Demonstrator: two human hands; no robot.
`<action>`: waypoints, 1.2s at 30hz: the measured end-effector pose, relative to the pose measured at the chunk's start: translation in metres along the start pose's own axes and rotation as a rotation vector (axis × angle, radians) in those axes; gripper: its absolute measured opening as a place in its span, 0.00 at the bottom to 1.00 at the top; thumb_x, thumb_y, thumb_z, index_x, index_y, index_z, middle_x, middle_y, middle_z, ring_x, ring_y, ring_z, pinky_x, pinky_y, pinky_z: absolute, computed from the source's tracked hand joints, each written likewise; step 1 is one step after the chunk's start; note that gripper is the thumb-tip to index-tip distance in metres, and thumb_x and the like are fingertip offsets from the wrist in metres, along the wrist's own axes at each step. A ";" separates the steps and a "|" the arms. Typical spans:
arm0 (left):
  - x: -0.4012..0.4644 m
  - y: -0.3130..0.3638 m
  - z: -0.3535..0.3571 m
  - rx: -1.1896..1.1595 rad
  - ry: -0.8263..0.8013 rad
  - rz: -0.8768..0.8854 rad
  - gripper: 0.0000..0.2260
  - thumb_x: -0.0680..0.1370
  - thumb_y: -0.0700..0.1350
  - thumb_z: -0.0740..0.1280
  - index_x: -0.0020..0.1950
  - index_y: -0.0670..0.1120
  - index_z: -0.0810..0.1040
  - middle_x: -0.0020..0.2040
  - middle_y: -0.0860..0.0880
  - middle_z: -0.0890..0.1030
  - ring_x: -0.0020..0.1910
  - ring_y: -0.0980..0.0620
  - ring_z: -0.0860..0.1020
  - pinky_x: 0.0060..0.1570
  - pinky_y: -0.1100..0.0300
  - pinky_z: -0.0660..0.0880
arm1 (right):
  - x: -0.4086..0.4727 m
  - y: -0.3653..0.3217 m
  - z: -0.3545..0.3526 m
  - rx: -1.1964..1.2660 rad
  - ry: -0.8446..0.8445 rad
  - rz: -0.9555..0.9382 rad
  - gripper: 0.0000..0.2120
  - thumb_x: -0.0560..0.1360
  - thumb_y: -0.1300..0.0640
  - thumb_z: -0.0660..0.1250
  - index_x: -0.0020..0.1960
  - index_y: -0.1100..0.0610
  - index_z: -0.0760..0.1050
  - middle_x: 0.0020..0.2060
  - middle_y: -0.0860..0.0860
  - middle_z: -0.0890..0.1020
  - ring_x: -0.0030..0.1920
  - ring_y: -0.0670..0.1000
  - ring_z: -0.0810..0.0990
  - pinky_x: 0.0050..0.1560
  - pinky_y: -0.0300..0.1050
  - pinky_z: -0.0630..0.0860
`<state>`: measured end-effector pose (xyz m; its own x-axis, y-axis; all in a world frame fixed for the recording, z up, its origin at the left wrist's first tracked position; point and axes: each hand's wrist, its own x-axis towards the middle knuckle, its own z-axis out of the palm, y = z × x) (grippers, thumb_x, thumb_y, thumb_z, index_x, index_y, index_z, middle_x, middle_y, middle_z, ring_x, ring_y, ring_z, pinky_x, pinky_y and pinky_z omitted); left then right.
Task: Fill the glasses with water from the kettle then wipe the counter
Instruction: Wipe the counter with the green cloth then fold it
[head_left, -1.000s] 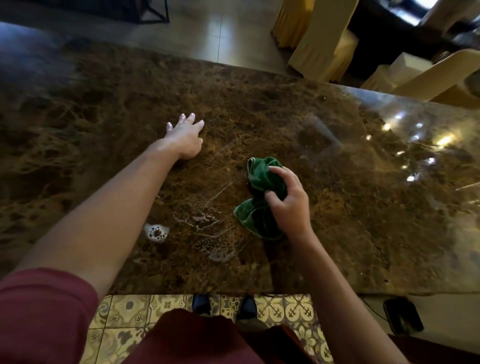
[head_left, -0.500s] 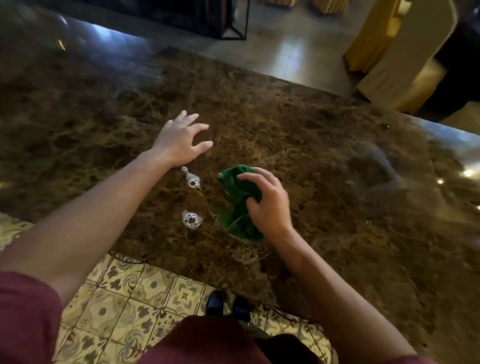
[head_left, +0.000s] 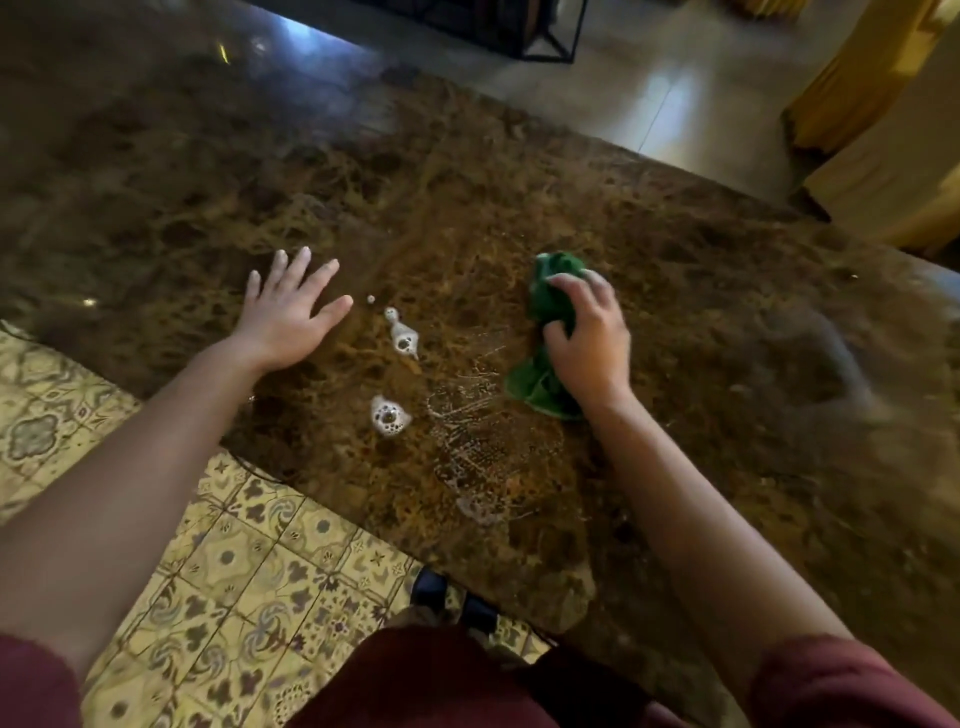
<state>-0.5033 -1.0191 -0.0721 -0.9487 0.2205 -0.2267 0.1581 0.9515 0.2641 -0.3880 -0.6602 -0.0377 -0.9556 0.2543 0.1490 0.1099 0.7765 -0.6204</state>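
Counter (head_left: 519, 171) comes first: a wide slab of polished brown marble, veined and glossy, filling most of the view, its near corner above patterned floor tiles (head_left: 234, 571). No glasses or kettle are in view, so the step in hand looks to be the wiping. A streaky wet smear (head_left: 467, 431) lies on the stone near the front edge, seemingly ground the cloth has covered.

Right hand (head_left: 587, 348) has its fingers curled around a bunched green cloth (head_left: 545, 322) and presses it to the stone, just right of the smear. The cloth is crumpled, one end poking out past the fingertips and the other fanning out under the wrist. Left hand (head_left: 291, 312) rests flat on the marble well to the left, fingers spread wide and holding nothing.

Between the hands sit two foam blobs, the larger (head_left: 388, 414) nearer the edge, the smaller (head_left: 401, 335) farther in. The next move probably calls for a leftward sweep of the cloth over both, pressed firmly enough to lift the suds rather than spread them.
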 end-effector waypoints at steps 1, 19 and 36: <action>0.001 0.000 -0.002 -0.032 -0.006 -0.011 0.32 0.81 0.70 0.46 0.82 0.59 0.53 0.84 0.51 0.45 0.82 0.50 0.39 0.76 0.46 0.35 | -0.005 -0.016 0.010 0.028 -0.044 -0.057 0.25 0.75 0.63 0.70 0.71 0.53 0.78 0.74 0.56 0.74 0.74 0.58 0.72 0.73 0.58 0.73; -0.011 -0.037 -0.029 0.075 0.111 0.019 0.31 0.81 0.68 0.53 0.81 0.57 0.58 0.84 0.48 0.51 0.83 0.45 0.44 0.78 0.41 0.43 | -0.025 -0.041 0.020 0.316 0.076 -0.018 0.23 0.71 0.72 0.69 0.62 0.54 0.84 0.65 0.48 0.81 0.66 0.44 0.76 0.71 0.40 0.73; -0.008 -0.074 -0.024 -0.005 -0.003 -0.037 0.38 0.77 0.75 0.44 0.83 0.58 0.46 0.84 0.50 0.40 0.81 0.49 0.34 0.77 0.45 0.34 | -0.015 -0.134 0.108 0.389 -0.351 -0.295 0.22 0.68 0.72 0.73 0.56 0.53 0.85 0.61 0.47 0.84 0.61 0.45 0.82 0.64 0.42 0.80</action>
<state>-0.5136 -1.0963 -0.0671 -0.9531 0.1859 -0.2388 0.1218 0.9580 0.2598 -0.4182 -0.8306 -0.0403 -0.9710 -0.1970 0.1353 -0.2183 0.5006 -0.8377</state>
